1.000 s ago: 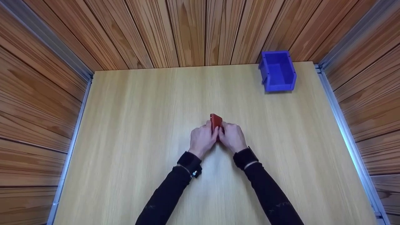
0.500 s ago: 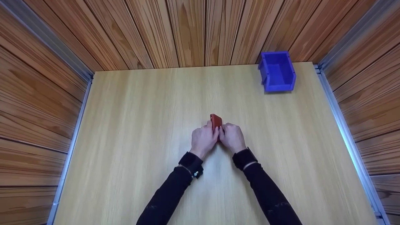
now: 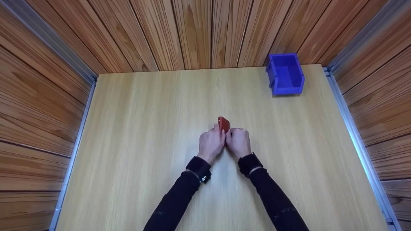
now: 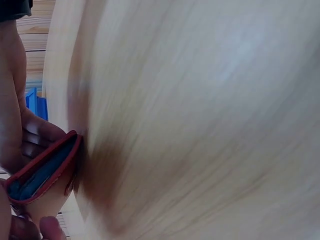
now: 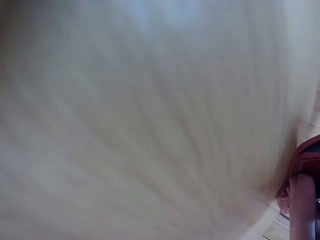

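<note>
A small red wallet (image 3: 224, 124) stands on edge between both hands in the head view. My left hand (image 3: 211, 142) grips its left side, thumb toward me and index finger along the outer face. Close against the other side, my right hand (image 3: 239, 141) pinches the wallet near its lower right edge with curled fingers. From the left wrist, the wallet (image 4: 47, 172) shows red stitched rims parted around a blue-green inside. The right wrist view catches only a stitched red corner of the wallet (image 5: 309, 161) beside a finger; the rest lies outside that frame.
A blue plastic bin (image 3: 285, 74) with a low front sits at the back right corner of the light wood table (image 3: 144, 128). Plank-patterned walls and metal rails (image 3: 359, 144) bound the table at the back and sides.
Both hands stay on the wallet. The left hand and the wallet have shifted slightly to the right, and the right hand's fingers look more curled.
</note>
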### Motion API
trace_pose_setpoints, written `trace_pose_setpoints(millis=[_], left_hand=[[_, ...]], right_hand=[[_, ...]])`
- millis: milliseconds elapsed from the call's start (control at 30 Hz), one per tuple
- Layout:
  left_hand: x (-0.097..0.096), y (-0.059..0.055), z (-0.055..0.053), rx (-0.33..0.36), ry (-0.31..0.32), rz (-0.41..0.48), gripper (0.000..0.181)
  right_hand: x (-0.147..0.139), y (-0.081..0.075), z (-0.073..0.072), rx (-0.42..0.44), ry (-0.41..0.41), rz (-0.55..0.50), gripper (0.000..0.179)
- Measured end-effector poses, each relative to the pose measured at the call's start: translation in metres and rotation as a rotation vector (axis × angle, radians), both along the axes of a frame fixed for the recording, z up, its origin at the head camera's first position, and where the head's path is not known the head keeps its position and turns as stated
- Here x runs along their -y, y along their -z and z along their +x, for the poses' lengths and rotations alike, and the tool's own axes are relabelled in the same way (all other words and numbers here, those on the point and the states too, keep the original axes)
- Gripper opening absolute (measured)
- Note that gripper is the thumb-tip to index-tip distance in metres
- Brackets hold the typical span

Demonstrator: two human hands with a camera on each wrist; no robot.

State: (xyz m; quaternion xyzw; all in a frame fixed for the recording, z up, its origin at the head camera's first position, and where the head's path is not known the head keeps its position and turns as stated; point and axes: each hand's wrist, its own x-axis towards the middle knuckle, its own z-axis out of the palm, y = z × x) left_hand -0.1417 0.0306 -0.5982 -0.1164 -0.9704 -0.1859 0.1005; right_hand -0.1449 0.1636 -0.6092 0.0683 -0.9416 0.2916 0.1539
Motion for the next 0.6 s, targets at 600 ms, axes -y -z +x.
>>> trace_pose_setpoints(millis=[600], left_hand=[[0.010, 0.008, 0.000, -0.027, -0.018, -0.007, 0.025]], right_hand=[[-0.023, -0.006, -0.004, 0.103, 0.069, 0.014, 0.034]])
